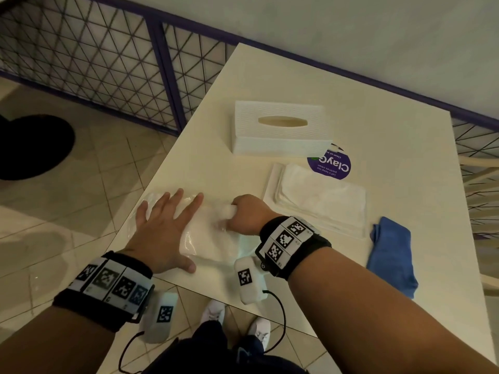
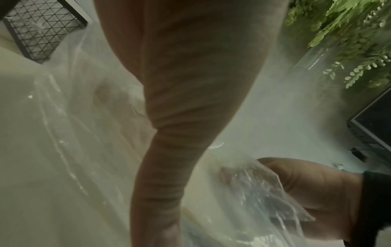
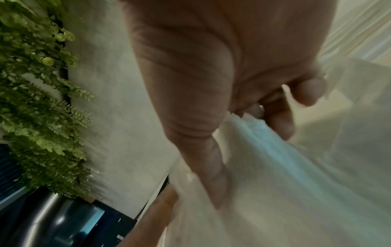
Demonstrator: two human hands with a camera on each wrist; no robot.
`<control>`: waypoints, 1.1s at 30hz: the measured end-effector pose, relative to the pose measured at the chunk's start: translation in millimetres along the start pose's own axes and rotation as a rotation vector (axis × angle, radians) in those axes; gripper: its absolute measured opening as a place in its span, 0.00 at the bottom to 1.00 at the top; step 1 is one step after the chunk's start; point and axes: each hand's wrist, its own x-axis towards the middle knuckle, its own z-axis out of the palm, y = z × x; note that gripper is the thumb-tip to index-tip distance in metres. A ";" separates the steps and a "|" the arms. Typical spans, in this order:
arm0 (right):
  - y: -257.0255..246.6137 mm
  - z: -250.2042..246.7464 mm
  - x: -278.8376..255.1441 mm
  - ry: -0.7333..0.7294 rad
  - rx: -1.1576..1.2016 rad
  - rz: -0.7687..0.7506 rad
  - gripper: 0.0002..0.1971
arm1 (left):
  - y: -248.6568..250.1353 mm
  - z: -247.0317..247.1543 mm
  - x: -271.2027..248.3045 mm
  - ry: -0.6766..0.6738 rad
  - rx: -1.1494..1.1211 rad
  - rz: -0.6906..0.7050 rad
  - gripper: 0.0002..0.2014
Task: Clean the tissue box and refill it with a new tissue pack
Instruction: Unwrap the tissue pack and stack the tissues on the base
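Observation:
A new tissue pack (image 1: 213,238) in clear plastic wrap lies near the table's front left corner. My left hand (image 1: 164,225) presses flat on its left part, fingers straight and spread. My right hand (image 1: 247,213) grips the tissues (image 3: 264,142) at the pack's right end, fingers curled round a white fold. In the left wrist view the crinkled wrap (image 2: 264,192) bunches against the right hand (image 2: 313,187). The white tissue box (image 1: 280,128) stands farther back, its oval slot showing nothing inside. A blue cloth (image 1: 391,252) lies at the right.
A flat stack of white tissues (image 1: 321,195) on a clear wrapper lies between the box and the cloth. A purple round sticker (image 1: 330,164) sits on the white table (image 1: 391,147). A dark mesh railing (image 1: 94,55) runs behind; the table's front edge is close to my body.

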 end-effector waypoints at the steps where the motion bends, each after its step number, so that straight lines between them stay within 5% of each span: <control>1: -1.2 -0.7 -1.0 -0.029 0.033 0.018 0.23 | -0.4 -0.2 -0.5 0.005 -0.006 -0.001 0.73; 12: 20.1 -7.4 -19.1 0.195 1.103 0.276 0.33 | -6.3 -3.6 -3.7 0.018 -0.074 -0.013 0.73; 14: 23.8 -4.6 -20.9 0.260 1.092 0.303 0.31 | -5.7 -2.9 -3.8 0.018 -0.069 -0.012 0.72; 16: 26.5 -2.3 -21.3 0.249 0.975 0.303 0.40 | -4.3 -2.5 -4.5 0.014 -0.070 -0.007 0.72; 20: 32.2 -4.3 -31.5 0.156 0.695 0.340 0.27 | -2.1 -2.9 -6.2 0.018 -0.068 -0.012 0.72; 26: 41.0 -1.3 -41.5 -0.008 0.537 0.392 0.29 | 1.3 -5.0 -9.7 0.017 -0.050 -0.013 0.72; 33: 38.7 4.2 -35.4 0.156 0.872 0.259 0.23 | 9.5 -0.6 -16.6 0.003 -0.111 0.078 0.69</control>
